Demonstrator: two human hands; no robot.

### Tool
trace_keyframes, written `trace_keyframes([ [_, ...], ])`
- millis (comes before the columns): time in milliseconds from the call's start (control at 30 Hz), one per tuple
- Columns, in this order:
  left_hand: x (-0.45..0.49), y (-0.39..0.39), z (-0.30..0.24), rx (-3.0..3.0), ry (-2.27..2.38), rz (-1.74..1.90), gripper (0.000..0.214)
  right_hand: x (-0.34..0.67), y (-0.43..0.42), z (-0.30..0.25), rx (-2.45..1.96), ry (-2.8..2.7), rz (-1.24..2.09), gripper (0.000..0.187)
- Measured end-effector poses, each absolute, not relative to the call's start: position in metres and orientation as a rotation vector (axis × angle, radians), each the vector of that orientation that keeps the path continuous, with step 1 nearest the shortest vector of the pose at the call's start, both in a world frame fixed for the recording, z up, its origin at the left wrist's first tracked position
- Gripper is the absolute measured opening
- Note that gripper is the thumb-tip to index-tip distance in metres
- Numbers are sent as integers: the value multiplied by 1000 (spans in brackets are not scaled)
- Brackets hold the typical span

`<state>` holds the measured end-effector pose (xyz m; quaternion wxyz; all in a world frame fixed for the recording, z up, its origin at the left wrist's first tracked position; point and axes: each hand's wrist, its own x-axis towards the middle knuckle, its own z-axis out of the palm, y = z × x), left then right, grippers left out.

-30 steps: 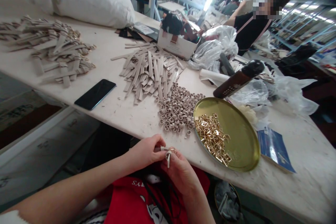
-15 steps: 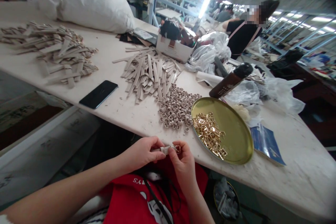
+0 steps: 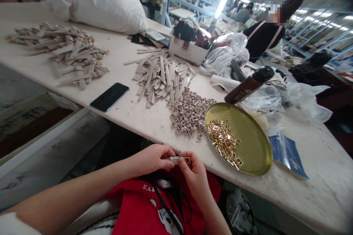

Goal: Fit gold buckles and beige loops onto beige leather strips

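Observation:
Between my two hands, just off the table's front edge, is a short beige strap (image 3: 174, 160) with a gold buckle (image 3: 187, 160) at its right end. My left hand (image 3: 157, 158) pinches the strap's left part between thumb and fingers. At the buckle end, my right hand (image 3: 193, 168) is closed with its thumb pressed on the strap. Parts of the strap are hidden by my fingers. Beyond my hands lie a heap of small beige loops (image 3: 190, 112) and a shallow gold-coloured round tray (image 3: 255, 143) with many gold buckles (image 3: 224, 141) in it.
Loose beige strips (image 3: 160, 75) lie behind the loops, and buckled straps (image 3: 74, 51) are piled at the left. A phone (image 3: 109, 97), a dark brown bottle (image 3: 248, 85), a blue booklet (image 3: 288, 154) and a white box (image 3: 187, 49) stand or lie around. Another person (image 3: 264, 36) is at the back.
The view has shifted slightly, so the table's things sit a little further right. Both hands keep hold of the strap; its left part shows less between my fingers.

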<state>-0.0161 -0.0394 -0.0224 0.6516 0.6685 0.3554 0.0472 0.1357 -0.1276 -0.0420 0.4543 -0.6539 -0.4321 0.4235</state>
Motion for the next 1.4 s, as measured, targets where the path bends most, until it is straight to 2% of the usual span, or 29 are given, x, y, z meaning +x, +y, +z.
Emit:
trace_keyframes([
  [167, -16, -36, -23, 1612, 865, 99, 32, 135, -127, -44, -1682, -1235, 890, 8],
  [333, -10, -35, -21, 1776, 819, 69, 23, 139, -130, -44, -1667, -1320, 969, 8],
  [500, -6, -32, -21, 1821, 788, 39, 24, 136, -129, -53, -1767, -1417, 736, 7],
  [733, -8, -29, -24, 1711, 796, 51, 36, 135, -126, -60, -1687, -1294, 844, 7],
  [867, -11, -26, -27, 1523, 807, -4, 32, 135, -128, -58, -1706, -1225, 805, 8],
  [1000, -12, -31, -34, 1391, 866, 74, 36, 135, -131, -54, -1719, -1350, 735, 6],
  [1167, -14, -38, -29, 1513, 885, 89, 32, 135, -136, -48, -1684, -1577, 695, 9],
  [1400, -13, -45, -22, 1641, 870, 111, 24, 133, -137, -47, -1650, -1482, 799, 8],
])
